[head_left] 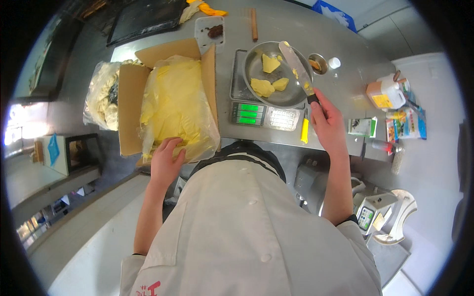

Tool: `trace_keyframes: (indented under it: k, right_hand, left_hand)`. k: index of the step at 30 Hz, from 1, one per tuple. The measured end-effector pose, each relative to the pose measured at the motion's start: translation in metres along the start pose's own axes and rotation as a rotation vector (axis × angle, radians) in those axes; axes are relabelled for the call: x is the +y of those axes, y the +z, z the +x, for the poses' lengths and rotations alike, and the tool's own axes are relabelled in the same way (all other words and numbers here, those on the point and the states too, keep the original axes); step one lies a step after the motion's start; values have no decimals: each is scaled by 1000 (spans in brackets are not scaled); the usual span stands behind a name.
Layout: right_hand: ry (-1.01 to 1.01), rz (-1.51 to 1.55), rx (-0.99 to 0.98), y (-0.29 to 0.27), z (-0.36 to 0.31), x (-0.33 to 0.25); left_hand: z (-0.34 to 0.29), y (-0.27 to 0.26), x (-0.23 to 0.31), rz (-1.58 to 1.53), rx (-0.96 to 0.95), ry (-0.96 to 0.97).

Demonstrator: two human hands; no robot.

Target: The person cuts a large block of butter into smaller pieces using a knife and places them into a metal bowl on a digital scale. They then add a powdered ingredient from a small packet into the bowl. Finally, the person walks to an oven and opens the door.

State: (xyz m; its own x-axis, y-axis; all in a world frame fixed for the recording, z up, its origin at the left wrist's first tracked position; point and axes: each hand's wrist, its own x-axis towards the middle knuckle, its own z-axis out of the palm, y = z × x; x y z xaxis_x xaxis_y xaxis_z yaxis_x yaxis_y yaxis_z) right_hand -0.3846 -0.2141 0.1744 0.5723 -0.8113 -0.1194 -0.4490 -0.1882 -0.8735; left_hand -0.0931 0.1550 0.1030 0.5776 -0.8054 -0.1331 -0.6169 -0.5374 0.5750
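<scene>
In my right hand (327, 121) is a palette knife (297, 66) by its dark handle, my fingers closed round it. Its broad metal blade, smeared with yellow bits, reaches over the right side of a round metal bowl (252, 93). Several yellow chunks (262, 87), like butter, lie in this bowl, which stands on a digital scale (249, 113) with a lit green display. My left hand (167, 159) rests at the near edge of a large yellow block (175, 93) in clear plastic, its fingers apart and gripping nothing visible. A cardboard box (132, 108) surrounds the block.
Left of the box sits a plastic bag (102, 96) with pale contents. Behind are a white tray (210, 32) with a brown lump and a black tray (143, 22). A yellow-handled tool (304, 129) lies at the table's front edge; a small metal cup (318, 63) stands right.
</scene>
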Motion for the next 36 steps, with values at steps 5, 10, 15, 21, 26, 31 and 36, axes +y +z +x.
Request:
trace_keyframes:
  k: [5, 10, 15, 21, 26, 31, 36]
  right_hand:
    - [-11, -13, -59, 16, 12, -21]
    - [-48, -32, -103, 26, 19, -36]
    - [-60, -33, -150, 34, 28, -47]
    - [-15, -144, -512, 71, 29, -93]
    - [-513, -607, -835, 162, 32, -102]
    - [-762, -1003, -1039, 246, 49, -100]
    - [-864, -1333, -1141, 298, 56, -86]
  left_hand:
    - [-9, 1, -5, 11, 23, 12]
    - [-20, -2, -4, 50, 16, -19]
    - [-34, -3, -13, 94, 31, -15]
    - [-57, -18, -9, 265, -61, 125]
    - [-71, 13, -37, 322, 36, 125]
    - [-66, 33, -34, 317, 97, 62]
    - [-66, 36, -29, 284, 137, 42]
